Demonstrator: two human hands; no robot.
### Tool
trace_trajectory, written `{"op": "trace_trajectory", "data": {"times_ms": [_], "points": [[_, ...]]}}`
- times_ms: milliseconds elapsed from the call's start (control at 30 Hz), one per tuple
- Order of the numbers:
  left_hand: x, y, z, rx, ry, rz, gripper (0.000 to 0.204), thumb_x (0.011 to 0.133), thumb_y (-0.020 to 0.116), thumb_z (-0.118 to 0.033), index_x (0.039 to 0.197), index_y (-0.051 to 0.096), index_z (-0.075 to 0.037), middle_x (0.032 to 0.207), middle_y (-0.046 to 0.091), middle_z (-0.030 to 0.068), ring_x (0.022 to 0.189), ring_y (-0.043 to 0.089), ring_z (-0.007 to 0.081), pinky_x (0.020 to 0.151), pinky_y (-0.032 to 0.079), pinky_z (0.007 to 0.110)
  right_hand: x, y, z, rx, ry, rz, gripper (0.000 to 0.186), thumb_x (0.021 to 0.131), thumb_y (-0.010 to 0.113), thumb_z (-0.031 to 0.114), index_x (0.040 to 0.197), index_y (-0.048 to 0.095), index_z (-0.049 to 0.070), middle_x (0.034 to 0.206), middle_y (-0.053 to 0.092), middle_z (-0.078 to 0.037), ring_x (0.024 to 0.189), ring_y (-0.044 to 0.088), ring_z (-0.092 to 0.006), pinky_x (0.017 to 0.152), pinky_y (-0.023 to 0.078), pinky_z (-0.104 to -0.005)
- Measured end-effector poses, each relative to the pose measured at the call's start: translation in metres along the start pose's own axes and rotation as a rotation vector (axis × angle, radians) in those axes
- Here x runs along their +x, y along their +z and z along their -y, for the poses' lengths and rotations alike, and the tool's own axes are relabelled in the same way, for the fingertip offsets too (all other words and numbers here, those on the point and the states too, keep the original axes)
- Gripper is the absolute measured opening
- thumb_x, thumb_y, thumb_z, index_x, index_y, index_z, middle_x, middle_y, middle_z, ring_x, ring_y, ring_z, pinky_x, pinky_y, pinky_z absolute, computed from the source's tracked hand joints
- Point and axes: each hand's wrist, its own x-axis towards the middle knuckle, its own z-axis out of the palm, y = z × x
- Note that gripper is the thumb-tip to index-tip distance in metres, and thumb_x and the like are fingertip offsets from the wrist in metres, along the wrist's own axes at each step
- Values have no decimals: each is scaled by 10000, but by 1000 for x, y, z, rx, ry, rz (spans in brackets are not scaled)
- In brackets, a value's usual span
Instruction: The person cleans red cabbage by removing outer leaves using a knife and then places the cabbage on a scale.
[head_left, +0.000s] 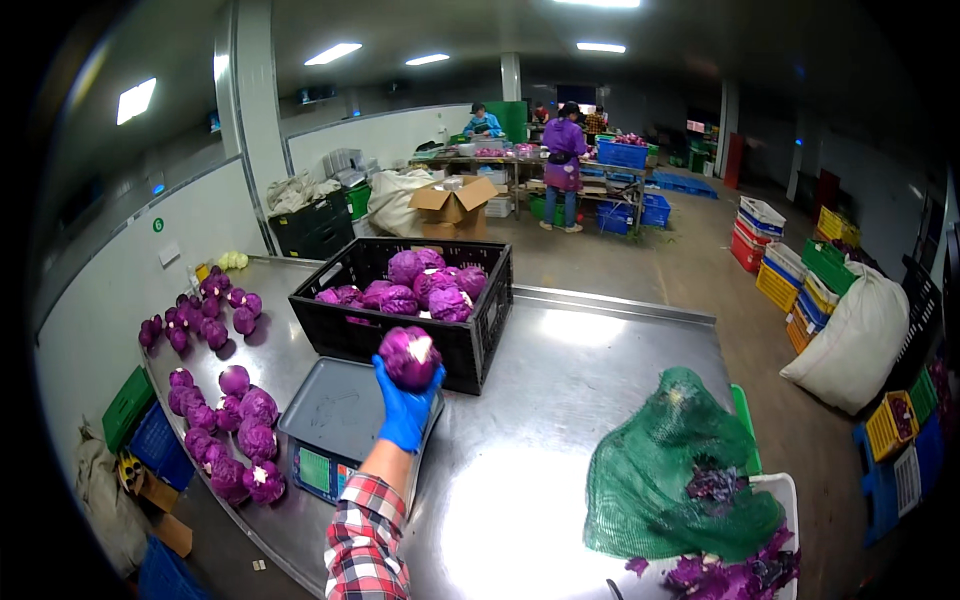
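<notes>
My left hand [405, 410], in a blue glove, grips a red cabbage [408, 356] raised over a digital scale with a grey tray [322, 398]. Just beyond it, a black crate [470, 350] holds several red cabbages [432, 282]. Two groups of cabbages lie on the steel table [500, 470] at the left, one near the scale [255, 437] and one farther back [215, 332]. A green mesh sack [660, 480] lies at the right, with loose purple leaves [725, 577] below it. My right hand is out of view.
A white wall [100, 300] runs along the left. Beyond the table stand a cardboard box [450, 205] and two co-workers [563, 150] [482, 125] at a worktable. On the right are stacked crates [775, 280], a large white sack [840, 345] and a yellow crate [890, 425].
</notes>
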Motion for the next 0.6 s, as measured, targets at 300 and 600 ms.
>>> {"op": "trace_trajectory", "data": {"times_ms": [300, 600], "points": [[140, -28, -84, 156, 368, 30, 790, 816, 546, -602, 1393, 302, -120, 1390, 352, 122, 1234, 406, 339, 901, 472, 553, -4, 7, 4, 189, 109, -122, 207, 925, 553, 235, 812, 612, 73, 599, 565, 3, 454, 483, -74, 419, 369, -205], [139, -25, -55, 421, 72, 44, 829, 829, 410, -695, 1365, 335, -66, 1197, 565, 182, 1090, 567, 349, 876, 459, 453, -6, 3, -6, 189, 181, -168, 215, 911, 585, 261, 803, 619, 79, 610, 581, 3, 478, 497, -73, 447, 381, -207]]}}
